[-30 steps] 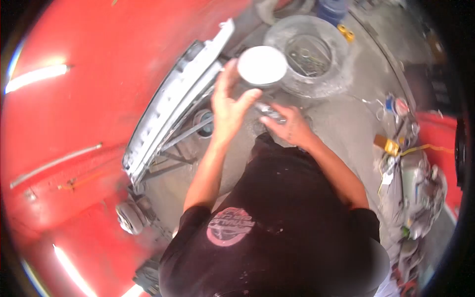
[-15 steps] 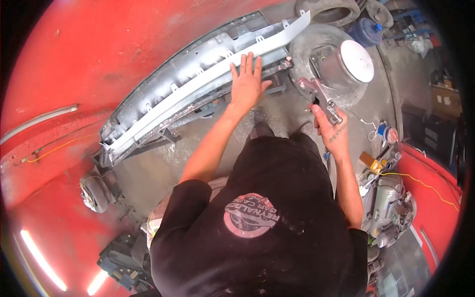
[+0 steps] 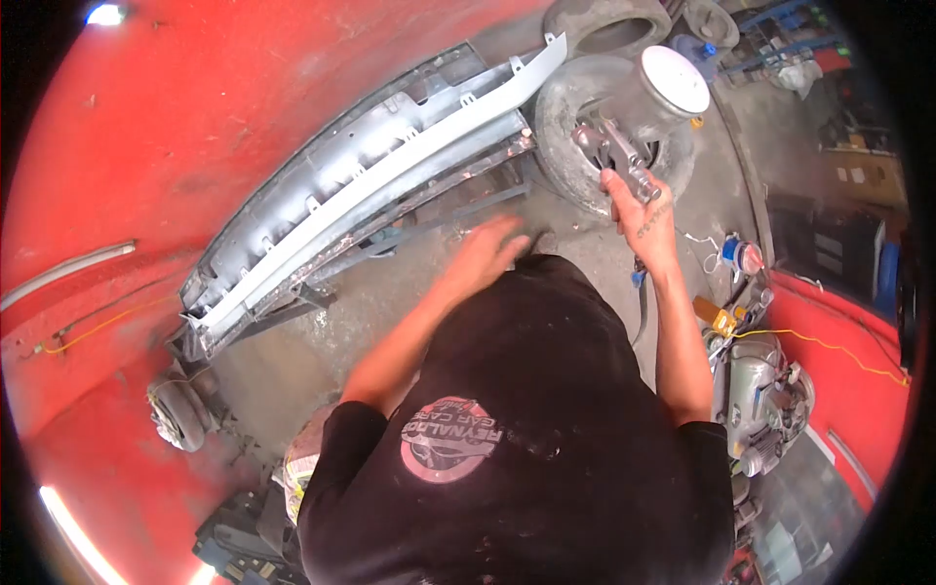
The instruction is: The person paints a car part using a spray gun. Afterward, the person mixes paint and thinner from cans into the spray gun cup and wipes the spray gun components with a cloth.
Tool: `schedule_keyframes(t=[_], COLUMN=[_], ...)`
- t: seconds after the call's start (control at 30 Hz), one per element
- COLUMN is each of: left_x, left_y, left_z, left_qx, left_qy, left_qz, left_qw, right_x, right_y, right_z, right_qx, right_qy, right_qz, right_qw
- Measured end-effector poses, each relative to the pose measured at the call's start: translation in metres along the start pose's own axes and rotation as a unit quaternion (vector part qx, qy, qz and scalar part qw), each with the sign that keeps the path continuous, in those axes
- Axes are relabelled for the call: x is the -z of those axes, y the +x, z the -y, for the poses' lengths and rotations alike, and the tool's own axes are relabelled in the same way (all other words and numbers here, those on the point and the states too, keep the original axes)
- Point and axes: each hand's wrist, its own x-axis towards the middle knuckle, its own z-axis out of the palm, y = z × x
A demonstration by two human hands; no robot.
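Observation:
My right hand (image 3: pixel 645 216) is wrapped round the handle of a metal spray gun (image 3: pixel 624 161). The gun's large cup (image 3: pixel 629 107), topped by a white lid (image 3: pixel 675 81), rises above a tyre on the floor. My left hand (image 3: pixel 487 252) hovers just in front of my body, holding nothing; its fingers are stretched out and somewhat blurred, with the thumb apart. Beyond it, a long curved car trim panel (image 3: pixel 375 177), whitish-grey along its near strip, rests on a dark metal stand (image 3: pixel 429 216). The left hand is clear of this panel.
A tyre (image 3: pixel 565 136) lies beneath the gun, with another tyre (image 3: pixel 609 27) behind it. Red walls (image 3: pixel 244 88) stand at the left. On the right are an air compressor (image 3: pixel 760 400) and a yellow cord (image 3: pixel 829 341). A wheel (image 3: pixel 177 409) sits at lower left.
My left hand has come away from the panel, back towards my body. My right hand still holds the spray gun, now over the tyre. The whole view has shifted a little.

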Motion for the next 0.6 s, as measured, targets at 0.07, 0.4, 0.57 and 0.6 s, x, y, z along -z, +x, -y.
schedule_keyframes(t=[0.07,0.4,0.57,0.6], left_x=[-0.013,-0.074,-0.09,-0.095], left_y=[0.014,0.086,0.093,0.096], left_z=[-0.023,-0.114,-0.121,-0.121], left_qx=[0.026,0.051,0.053,0.051], left_qy=[-0.106,-0.429,-0.518,-0.542], left_qz=[0.066,0.246,0.217,0.206], left_qw=[0.992,0.868,0.826,0.813], right_x=[0.01,0.031,0.043,0.046], right_y=[0.008,0.022,0.035,0.038], right_z=[-0.003,-0.013,-0.008,-0.007], right_qx=[0.005,0.049,0.072,0.066], right_qy=[-0.003,0.014,0.009,0.005], right_qz=[-0.007,0.064,0.059,0.061], right_qw=[1.0,0.997,0.996,0.996])
